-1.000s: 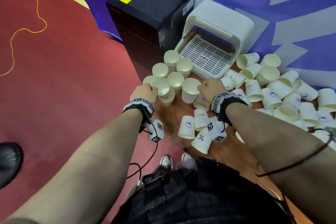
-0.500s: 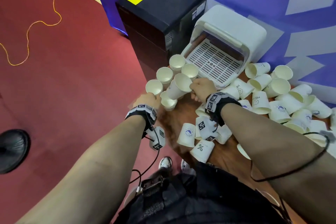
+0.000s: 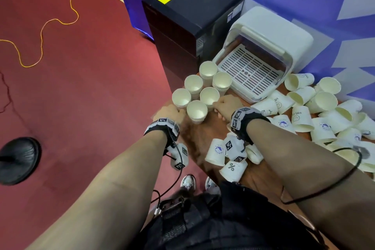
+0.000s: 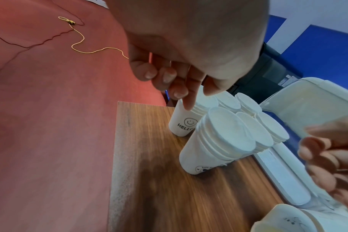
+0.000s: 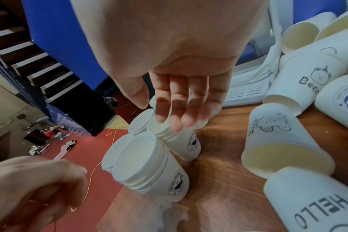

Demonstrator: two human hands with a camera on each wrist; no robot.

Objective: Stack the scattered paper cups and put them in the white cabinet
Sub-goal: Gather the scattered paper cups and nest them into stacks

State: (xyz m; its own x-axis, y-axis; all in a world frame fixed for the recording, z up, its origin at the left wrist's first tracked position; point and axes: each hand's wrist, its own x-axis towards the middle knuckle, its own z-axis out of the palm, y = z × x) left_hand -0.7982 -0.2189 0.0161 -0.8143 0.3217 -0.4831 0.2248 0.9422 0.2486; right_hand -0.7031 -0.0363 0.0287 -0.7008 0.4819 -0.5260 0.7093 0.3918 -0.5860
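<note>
Several short stacks of white paper cups stand upright at the wooden table's [image 3: 203, 134] left corner. My left hand [image 3: 170, 111] hangs beside the outer stack [image 3: 181, 97]. Its fingers [image 4: 165, 76] are loosely curled, and the index tip touches the side of that "HELLO" stack [image 4: 184, 124]. My right hand [image 3: 223, 103] reaches over a middle stack [image 3: 209, 95]. Its straight fingertips [image 5: 175, 122] rest on that stack's rim [image 5: 179, 144] and grip nothing. The nearest stack [image 5: 149, 172] stands free between both hands. The white cabinet [image 3: 263, 46] sits just behind, its lid raised over a slotted tray [image 3: 247, 71].
Many loose cups [image 3: 324, 107] lie tipped in a heap on the right of the table. A few more [image 3: 217, 151] lie near the front edge by my right wrist. A black box-shaped unit [image 3: 192, 16] stands left of the cabinet. The table edge drops to red floor on the left.
My right hand carried a single cup over, tilted it into a middle stack, and now rests its fingers on top. My left hand stayed by the outer stack.
</note>
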